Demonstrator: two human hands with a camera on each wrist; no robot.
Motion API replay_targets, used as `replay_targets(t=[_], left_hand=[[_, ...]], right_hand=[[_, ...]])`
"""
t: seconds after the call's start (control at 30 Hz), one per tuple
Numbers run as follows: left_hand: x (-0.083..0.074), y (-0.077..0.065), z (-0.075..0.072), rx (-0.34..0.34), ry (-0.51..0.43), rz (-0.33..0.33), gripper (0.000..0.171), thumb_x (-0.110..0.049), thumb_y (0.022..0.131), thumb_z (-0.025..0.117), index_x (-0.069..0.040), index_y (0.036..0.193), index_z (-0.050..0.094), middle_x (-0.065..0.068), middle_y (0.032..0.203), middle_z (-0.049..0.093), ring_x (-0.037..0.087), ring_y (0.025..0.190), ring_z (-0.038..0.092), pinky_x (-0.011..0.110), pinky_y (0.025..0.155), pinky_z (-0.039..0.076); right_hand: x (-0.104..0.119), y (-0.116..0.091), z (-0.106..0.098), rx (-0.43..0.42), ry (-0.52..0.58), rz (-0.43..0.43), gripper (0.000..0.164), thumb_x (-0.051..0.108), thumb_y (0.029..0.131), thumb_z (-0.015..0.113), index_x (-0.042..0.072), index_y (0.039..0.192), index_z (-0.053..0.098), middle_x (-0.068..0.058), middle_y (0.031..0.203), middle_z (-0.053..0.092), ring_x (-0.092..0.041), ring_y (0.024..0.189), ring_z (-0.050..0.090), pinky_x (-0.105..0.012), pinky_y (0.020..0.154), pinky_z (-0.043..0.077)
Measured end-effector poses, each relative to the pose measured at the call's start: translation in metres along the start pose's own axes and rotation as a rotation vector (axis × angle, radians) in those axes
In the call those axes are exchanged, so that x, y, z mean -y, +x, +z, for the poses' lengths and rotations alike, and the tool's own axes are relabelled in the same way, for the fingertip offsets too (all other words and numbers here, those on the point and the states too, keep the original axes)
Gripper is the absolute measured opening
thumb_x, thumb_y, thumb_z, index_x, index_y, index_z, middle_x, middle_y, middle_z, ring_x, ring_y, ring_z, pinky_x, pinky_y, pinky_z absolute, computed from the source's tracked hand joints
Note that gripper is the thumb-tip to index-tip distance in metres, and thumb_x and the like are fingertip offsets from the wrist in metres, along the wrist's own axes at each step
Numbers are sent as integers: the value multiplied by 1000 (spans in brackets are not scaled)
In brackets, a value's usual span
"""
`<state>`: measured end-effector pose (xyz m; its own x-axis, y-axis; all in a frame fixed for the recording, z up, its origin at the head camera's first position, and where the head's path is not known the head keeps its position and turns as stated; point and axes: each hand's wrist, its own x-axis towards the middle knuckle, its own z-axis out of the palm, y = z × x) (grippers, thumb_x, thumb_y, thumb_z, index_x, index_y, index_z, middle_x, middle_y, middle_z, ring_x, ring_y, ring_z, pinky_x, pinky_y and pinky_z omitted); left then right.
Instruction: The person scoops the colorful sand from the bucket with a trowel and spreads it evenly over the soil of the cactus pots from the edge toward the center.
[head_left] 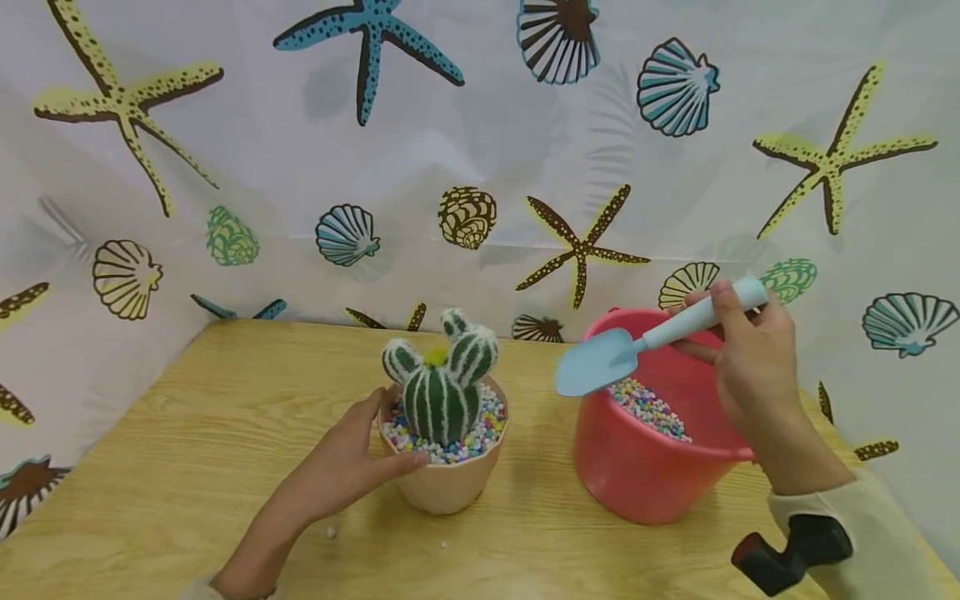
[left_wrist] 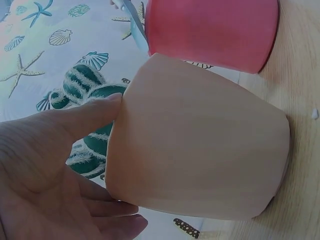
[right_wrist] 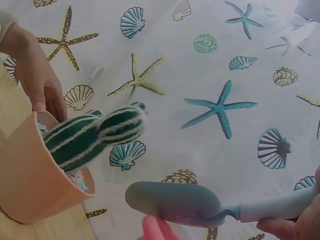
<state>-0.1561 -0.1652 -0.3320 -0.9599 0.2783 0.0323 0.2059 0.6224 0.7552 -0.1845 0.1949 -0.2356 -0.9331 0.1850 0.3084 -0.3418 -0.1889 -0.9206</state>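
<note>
My right hand (head_left: 757, 358) grips the handle of a light blue trowel (head_left: 596, 362), whose blade hangs over the left rim of a red bucket (head_left: 645, 483). Colourful pebbles (head_left: 648, 408) lie inside the bucket. On the left, my left hand (head_left: 341, 467) holds the rim of a peach flowerpot (head_left: 446, 487), thumb at the front and fingers round the far left side. A green cactus with white fuzzy stripes (head_left: 441, 407) stands upright in the pot, ringed by multicoloured pebbles. In the left wrist view the thumb (left_wrist: 97, 115) presses on the pot's rim.
Pot and bucket stand side by side on a wood-grain table (head_left: 247, 392). Two small white pebbles lie in front of the pot, one loose pebble (head_left: 331, 532) nearer the left. Behind the table hangs a white cloth (head_left: 480, 150) printed with starfish and shells.
</note>
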Motion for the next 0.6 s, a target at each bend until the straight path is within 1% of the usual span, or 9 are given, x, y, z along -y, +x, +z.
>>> replay_targets(t=[0.2, 0.3, 0.37, 0.47, 0.6], left_hand=[[3, 1, 1, 12, -5, 5, 93, -48, 87, 65, -2, 152, 16, 28, 152, 23, 48, 139, 21, 65, 105, 29], [2, 1, 0, 16, -6, 5, 92, -48, 87, 65, -3, 151, 17, 26, 153, 23, 47, 139, 22, 64, 104, 30], [3, 1, 0, 20, -7, 2, 92, -49, 87, 64, -3, 151, 17, 26, 153, 23, 47, 140, 22, 64, 104, 30], [3, 1, 0, 25, -8, -1, 93, -49, 87, 64, -2, 152, 15, 26, 154, 20, 47, 140, 20, 64, 105, 28], [4, 2, 0, 25, -9, 1, 95, -48, 87, 64, -2, 152, 13, 28, 154, 19, 48, 141, 18, 65, 106, 27]], right_hand=[[9, 7, -28, -46, 96, -24, 38, 29, 89, 63, 8, 116, 44, -7, 100, 60, -16, 84, 71, -32, 65, 58], [12, 9, -40, -76, 105, -39, 39, 27, 89, 63, 9, 117, 43, -7, 100, 59, -15, 82, 71, -31, 62, 58], [11, 10, -47, -100, 81, -44, 38, 27, 89, 63, 10, 116, 43, -7, 100, 59, -14, 81, 71, -30, 61, 58], [8, 12, -57, -128, 5, -37, 34, 28, 90, 61, 12, 114, 43, -3, 99, 61, -10, 80, 71, -26, 60, 57], [-3, 15, -72, -148, -132, 6, 26, 29, 93, 58, 16, 111, 45, 3, 96, 62, -4, 78, 69, -21, 60, 56]])
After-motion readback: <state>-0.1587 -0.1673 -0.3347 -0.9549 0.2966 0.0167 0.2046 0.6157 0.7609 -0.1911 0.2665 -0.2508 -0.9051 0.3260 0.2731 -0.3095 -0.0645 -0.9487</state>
